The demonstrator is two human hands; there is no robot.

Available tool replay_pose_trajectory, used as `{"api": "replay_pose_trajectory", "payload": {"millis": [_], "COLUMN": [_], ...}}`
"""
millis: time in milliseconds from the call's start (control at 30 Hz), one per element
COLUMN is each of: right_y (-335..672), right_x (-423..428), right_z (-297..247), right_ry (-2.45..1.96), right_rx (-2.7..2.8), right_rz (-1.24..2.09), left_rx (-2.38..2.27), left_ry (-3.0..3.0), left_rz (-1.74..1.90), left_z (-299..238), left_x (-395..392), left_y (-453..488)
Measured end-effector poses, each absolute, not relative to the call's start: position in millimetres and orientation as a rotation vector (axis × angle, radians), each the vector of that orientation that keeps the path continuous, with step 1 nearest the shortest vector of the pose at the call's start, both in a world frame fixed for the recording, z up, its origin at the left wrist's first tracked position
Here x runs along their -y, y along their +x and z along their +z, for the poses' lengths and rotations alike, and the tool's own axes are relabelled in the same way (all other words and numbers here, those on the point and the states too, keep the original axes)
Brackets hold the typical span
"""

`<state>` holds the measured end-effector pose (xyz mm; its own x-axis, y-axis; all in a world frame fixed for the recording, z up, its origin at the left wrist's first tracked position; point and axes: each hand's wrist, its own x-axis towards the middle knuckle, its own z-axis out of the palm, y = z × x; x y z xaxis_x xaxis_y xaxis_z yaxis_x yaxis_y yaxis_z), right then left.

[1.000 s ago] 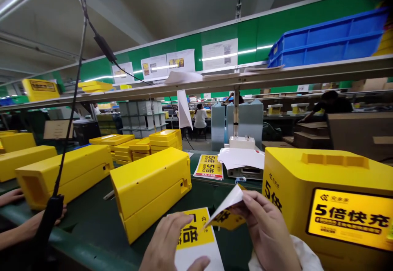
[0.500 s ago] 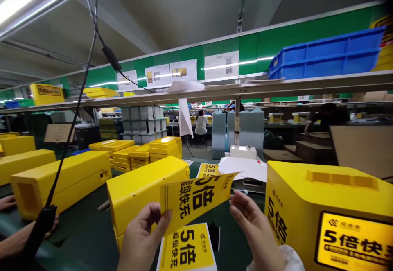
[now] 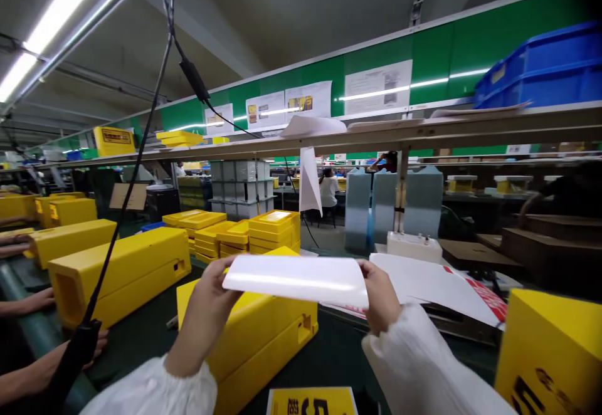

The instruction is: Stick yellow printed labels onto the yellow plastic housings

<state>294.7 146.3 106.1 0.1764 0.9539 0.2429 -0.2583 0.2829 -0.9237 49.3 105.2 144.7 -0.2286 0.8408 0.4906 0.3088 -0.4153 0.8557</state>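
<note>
Both of my hands hold a curved sticker (image 3: 296,277) in mid-air, its glossy white side facing me. My left hand (image 3: 209,299) pinches its left end and my right hand (image 3: 383,296) grips the right end. Behind and below the sticker lies a long yellow plastic housing (image 3: 263,340), partly hidden by it and by my left arm. At the bottom edge, a yellow printed sticker (image 3: 313,402) with black characters shows only in part. A yellow box with black print (image 3: 555,352) stands at the lower right.
White and red sheets (image 3: 423,283) lie at the right. Stacked yellow lids (image 3: 275,230) and another housing (image 3: 122,271) stand left. A co-worker's hands (image 3: 42,302) are at the left edge. A black cable (image 3: 125,202) hangs in front; a shelf (image 3: 263,145) crosses above.
The held sticker has turned from its yellow printed face to its white side. My right hand has closed on its right end. The view has swung, and the right-hand box sits farther right.
</note>
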Motion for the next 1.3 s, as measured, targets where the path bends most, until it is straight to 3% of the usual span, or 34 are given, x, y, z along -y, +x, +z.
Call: {"api": "replay_pose_trajectory", "payload": {"millis": [167, 333, 567, 733, 933, 1300], "right_y": [264, 244, 252, 254, 248, 236], "right_x": [-245, -276, -231, -225, -244, -285], "right_z": [92, 52, 42, 82, 125, 78], "right_ry": [-0.935, -1.026, -1.066, -0.92, -0.873, -1.116], "right_rx": [1.166, 1.221, 1.273, 1.311, 1.438, 1.75], "right_rz": [1.057, 1.095, 1.126, 1.04, 1.185, 1.237], "left_rx": [-1.437, -1.505, -1.433, -1.349, -1.389, -1.697], "left_ry": [1.509, 1.499, 1.502, 1.478, 1.459, 1.485], "left_rz": [1.519, 1.45, 1.36, 1.564, 1.589, 1.094], "left_z": [140, 118, 118, 131, 143, 115], "left_x": [-183, -218, -204, -188, -172, -162], "left_y": [18, -3, -11, -17, -34, -44]}}
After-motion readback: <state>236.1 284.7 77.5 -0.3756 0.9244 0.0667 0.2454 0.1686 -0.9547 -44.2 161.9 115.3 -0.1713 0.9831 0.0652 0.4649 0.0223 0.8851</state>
